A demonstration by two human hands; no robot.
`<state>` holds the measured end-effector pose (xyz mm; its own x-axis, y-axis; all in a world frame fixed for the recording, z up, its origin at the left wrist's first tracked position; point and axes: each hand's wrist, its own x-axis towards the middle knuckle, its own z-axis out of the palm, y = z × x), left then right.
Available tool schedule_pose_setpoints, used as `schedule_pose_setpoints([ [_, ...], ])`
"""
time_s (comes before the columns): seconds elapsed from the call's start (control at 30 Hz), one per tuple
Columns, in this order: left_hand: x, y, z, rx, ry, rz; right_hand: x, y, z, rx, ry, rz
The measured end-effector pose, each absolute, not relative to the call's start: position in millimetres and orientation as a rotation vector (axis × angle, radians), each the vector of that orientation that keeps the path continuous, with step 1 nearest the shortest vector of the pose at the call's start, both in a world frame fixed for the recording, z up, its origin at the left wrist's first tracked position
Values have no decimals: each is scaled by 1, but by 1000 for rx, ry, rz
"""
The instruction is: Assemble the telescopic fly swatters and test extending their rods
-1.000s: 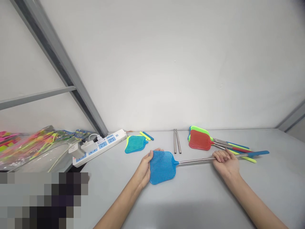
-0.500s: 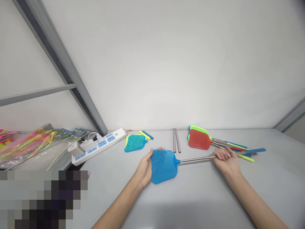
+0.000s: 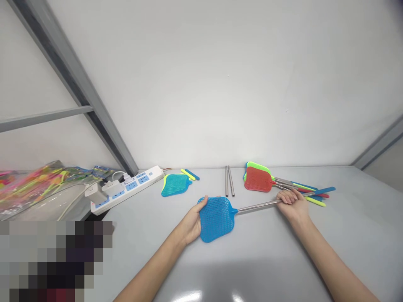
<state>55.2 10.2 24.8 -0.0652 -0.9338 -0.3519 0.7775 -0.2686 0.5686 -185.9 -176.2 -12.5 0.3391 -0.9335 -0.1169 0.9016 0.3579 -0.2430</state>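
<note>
A blue fly swatter (image 3: 217, 219) with a metal rod and a blue grip lies across both hands above the table. My left hand (image 3: 192, 224) pinches the left edge of its mesh head, thumb on top and the other fingers mostly hidden beneath. My right hand (image 3: 293, 204) is wrapped round the rod near the grip. Behind my right hand lies a pile of fly swatters, with a red swatter head (image 3: 258, 179) on top and green and blue ones under it. Two loose metal rods (image 3: 229, 181) lie side by side beyond the blue swatter.
Farther left on the table (image 3: 252, 260) lie blue and yellow swatter heads (image 3: 175, 186) and two loose grips (image 3: 190, 174). A white power strip (image 3: 132, 186) with plugs stands at the left, beside bagged colourful items (image 3: 40, 184). A wall (image 3: 220, 84) closes off the back.
My right hand has moved slightly left along with the rod, and the visible rod between it and the mesh head looks shorter. My left hand keeps its hold. The view has shifted slightly.
</note>
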Motion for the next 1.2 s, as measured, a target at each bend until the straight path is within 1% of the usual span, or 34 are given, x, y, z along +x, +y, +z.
schedule_pose_setpoints([
  [0.3, 53, 13, 27, 775, -261, -1761, -186, -177, -11, -150, 245, -1215],
  [0.5, 54, 14, 32, 647, -253, -1802, -182, -174, -11, -160, 243, -1183],
  [0.9, 45, 14, 38, 425, -219, -1750, -174, -166, -6, -168, 212, -1149],
  [1.2, 51, 11, 37, 493, -225, -1658, -174, -165, -1, -193, 179, -1116],
])
